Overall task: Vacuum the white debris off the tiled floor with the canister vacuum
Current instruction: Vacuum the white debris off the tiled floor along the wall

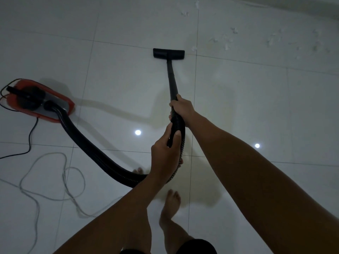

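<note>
A red and black canister vacuum (37,99) sits on the tiled floor at the left. Its ribbed black hose (95,153) loops down past my feet and up into my hands. My left hand (166,151) grips the hose near its upper end. My right hand (181,108) holds the black wand (171,77) where it joins the hose. The flat black floor nozzle (168,53) rests on the tiles straight ahead. White debris (227,40) lies scattered beyond and to the right of the nozzle; one scrap (194,48) sits just off its right end.
A black power cord (30,140) and a pale grey cable (64,173) lie in loops on the floor at the left. My bare feet (171,200) stand below the hose. A wall base runs along the top right (293,11). Ceiling lights reflect in the glossy tiles.
</note>
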